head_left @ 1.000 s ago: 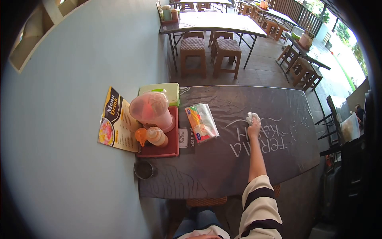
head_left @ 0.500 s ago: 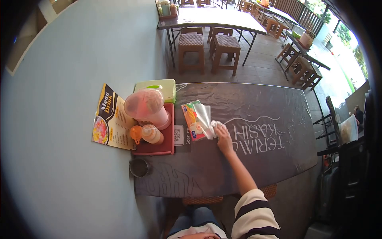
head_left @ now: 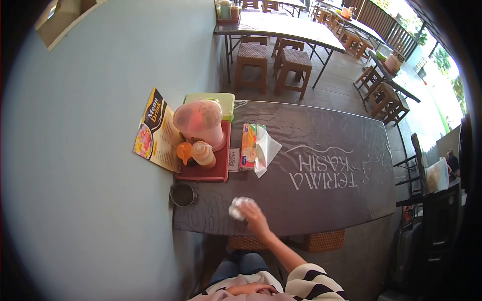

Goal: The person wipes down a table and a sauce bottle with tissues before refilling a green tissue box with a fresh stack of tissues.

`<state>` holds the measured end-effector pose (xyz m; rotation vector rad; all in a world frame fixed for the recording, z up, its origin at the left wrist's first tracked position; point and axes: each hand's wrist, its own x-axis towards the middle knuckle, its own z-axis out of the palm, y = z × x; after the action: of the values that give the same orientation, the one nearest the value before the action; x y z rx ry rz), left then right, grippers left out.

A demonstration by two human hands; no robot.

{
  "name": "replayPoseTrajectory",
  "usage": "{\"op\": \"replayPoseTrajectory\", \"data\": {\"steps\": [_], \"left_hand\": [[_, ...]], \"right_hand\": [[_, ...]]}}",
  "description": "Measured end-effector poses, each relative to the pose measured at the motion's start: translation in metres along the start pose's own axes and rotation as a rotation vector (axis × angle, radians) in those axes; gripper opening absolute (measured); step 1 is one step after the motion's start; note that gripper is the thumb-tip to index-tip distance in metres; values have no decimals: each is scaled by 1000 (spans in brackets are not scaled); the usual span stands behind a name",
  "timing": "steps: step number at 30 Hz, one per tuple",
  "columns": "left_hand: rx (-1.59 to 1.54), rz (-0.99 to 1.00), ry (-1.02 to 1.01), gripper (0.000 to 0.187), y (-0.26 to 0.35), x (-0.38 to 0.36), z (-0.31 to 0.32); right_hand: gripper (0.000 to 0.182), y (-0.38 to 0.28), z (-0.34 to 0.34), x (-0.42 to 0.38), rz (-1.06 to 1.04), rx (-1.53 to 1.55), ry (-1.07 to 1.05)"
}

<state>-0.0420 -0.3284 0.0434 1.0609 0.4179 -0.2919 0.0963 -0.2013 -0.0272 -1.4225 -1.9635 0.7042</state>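
Observation:
My right hand [head_left: 254,216] is closed on a crumpled white tissue [head_left: 236,208], low over the near part of the dark covered table [head_left: 321,200]. Past it lies a tissue pack [head_left: 248,145] with a loose white sheet [head_left: 267,150] sticking out to its right. My left hand [head_left: 263,289] rests against my body at the bottom of the view, its fingers blurred and partly out of sight. A dark cup [head_left: 183,194] stands by the wall, left of my right hand.
By the wall, a red tray [head_left: 221,172] carries a pink-lidded container [head_left: 201,120] and a sauce bottle [head_left: 205,155]. A menu card [head_left: 156,130] leans beside it, with a green box [head_left: 226,103] behind. Woven stools [head_left: 325,242] stand under the near edge.
My right hand has moved from beside the tissue pack toward me and to the left, carrying the tissue. The pack now sits straighter. My view has shifted slightly.

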Motion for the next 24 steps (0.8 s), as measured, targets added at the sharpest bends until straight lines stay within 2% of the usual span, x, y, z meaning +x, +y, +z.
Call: {"op": "replayPoseTrajectory", "data": {"steps": [3,8,9,13,15,18,19,20,21,22,24], "left_hand": [[-10,-9,19,49,-4,-6,5],[-22,-21,30,50,-7,-11,16],[-24,-20,35,50,-7,-12,17],[-33,-13,42,50,-4,-14,25],[-37,-8,41,50,-2,-12,28],[-52,-16,50,51,-2,-17,36],[-56,-19,56,51,-2,-20,38],[-63,-19,62,51,-2,-22,41],[-67,-16,68,51,-1,-22,44],[-70,-12,71,51,0,-21,46],[-71,-2,76,51,2,-19,49]], "right_hand": [[50,39,-4,58,80,-67,253],[50,45,17,110,140,-268,239],[47,42,30,105,95,-315,268],[48,-14,65,41,5,-138,95],[50,-43,70,1,-156,-132,-15],[61,-49,70,-33,-229,87,-329],[60,-59,42,-19,-178,103,-329],[56,-38,39,-6,-183,118,-186],[47,-18,31,15,-120,80,-34],[47,-10,14,41,-21,42,131],[48,18,7,81,96,-223,293]]}}
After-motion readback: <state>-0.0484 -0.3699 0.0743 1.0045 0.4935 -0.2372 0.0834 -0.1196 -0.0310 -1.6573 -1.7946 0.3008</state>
